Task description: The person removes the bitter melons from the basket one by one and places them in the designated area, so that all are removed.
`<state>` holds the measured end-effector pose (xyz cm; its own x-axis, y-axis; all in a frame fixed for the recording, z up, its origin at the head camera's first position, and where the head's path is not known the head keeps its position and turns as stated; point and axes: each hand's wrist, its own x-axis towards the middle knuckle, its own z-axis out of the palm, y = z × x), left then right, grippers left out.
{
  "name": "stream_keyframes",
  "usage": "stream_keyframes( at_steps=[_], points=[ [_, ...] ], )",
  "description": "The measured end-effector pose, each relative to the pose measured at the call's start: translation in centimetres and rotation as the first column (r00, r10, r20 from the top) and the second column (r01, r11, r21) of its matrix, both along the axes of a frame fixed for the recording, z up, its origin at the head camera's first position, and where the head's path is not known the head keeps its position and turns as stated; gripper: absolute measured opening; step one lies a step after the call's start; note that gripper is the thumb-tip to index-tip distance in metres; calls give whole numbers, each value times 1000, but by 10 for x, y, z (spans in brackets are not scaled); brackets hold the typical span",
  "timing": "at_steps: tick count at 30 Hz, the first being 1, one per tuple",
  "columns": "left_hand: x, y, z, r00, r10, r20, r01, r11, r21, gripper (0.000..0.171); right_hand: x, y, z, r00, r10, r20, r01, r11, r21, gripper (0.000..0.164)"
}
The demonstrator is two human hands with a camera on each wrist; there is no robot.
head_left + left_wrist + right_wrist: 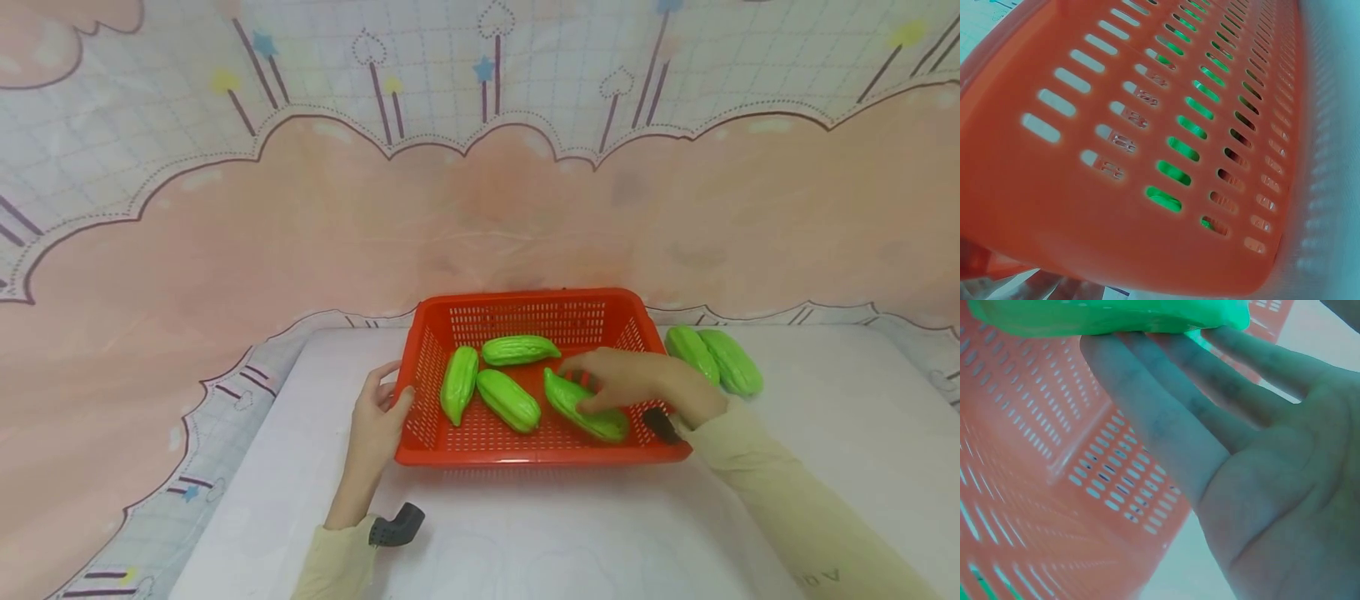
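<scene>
A red plastic basket (543,457) with slotted walls stands on the white table. My left hand (377,421) holds its left side, thumb at the rim; in the left wrist view the slotted wall (1079,200) fills most of the picture and only bits of the fingers show low down. Inside the basket, my right hand (622,379) grips a green bitter melon (611,427) between thumb and fingers. In the right wrist view the fingertips touch the edge of that melon (1116,315). Further bitter melons lie left of it: one upright (459,385), one slanted (508,402), one crosswise (520,350).
Two more green bitter melons, one (692,353) beside the other (731,362), lie on the table (840,433) just right of the basket. A patterned cloth (525,208) hangs behind the table. Dark devices sit at both wrists, the left one (397,527) over the table.
</scene>
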<state>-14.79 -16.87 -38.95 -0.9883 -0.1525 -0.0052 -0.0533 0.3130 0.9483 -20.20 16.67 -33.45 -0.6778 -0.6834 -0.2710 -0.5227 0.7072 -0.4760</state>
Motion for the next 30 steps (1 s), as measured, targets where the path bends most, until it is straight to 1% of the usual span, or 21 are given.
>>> stream_keyframes(
  at_steps=[9, 13, 17, 24, 30],
  points=[
    [1, 0, 0, 1000, -2, -9, 2, 1000, 2, 47, 7, 4, 9, 999, -1, -47, -1, 999, -40, 53],
    [2, 1, 1, 1000, -2, -14, 2, 1000, -1, 47, 10, 8, 13, 998, -23, -57, 21, 999, -49, 53],
    [1, 1, 0, 1000, 3, -4, -3, 1000, -9, 47, 12, 12, 14, 996, -49, -68, 45, 997, -56, 53],
    [0, 0, -1, 1000, 1, 3, -1, 1000, -13, 47, 15, 19, 17, 995, -75, -59, 70, 994, -80, 53],
    [1, 1, -1, 1000, 0, 1, 0, 1000, -14, 48, 20, 24, 24, 993, -109, -49, 104, 990, -95, 52]
  ],
)
